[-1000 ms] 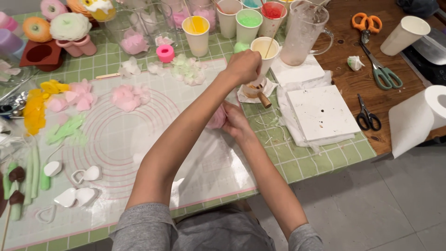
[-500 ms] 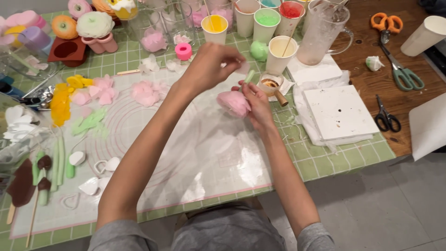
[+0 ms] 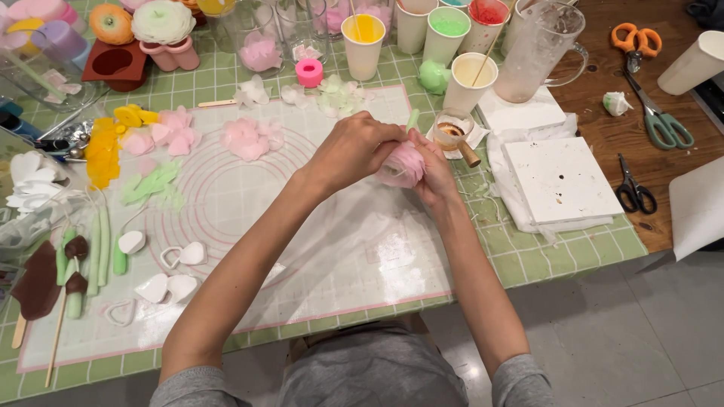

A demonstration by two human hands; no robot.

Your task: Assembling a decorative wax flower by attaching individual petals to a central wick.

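A pink wax flower [image 3: 402,164] with layered petals is held between both hands above the translucent work mat [image 3: 249,226]. My right hand [image 3: 434,169] grips it from the right and underneath. My left hand [image 3: 353,147] presses its fingers against the flower's top left side. A green stem [image 3: 412,119] sticks up from behind the flower. Loose pink petals [image 3: 249,137] and pale green petals [image 3: 338,94] lie on the mat further back.
Paper cups of yellow [image 3: 363,45], green [image 3: 446,34] and red [image 3: 486,22] wax stand at the back beside a glass jug [image 3: 539,49]. A small wax dish with a wooden handle [image 3: 455,136], white tiles on tissue [image 3: 559,179] and two pairs of scissors [image 3: 656,113] lie right. Heart cutters [image 3: 162,286] and stems lie left.
My left hand came back from the cups at the rear and joined the right hand on the pink flower. The view shifted slightly to the right.
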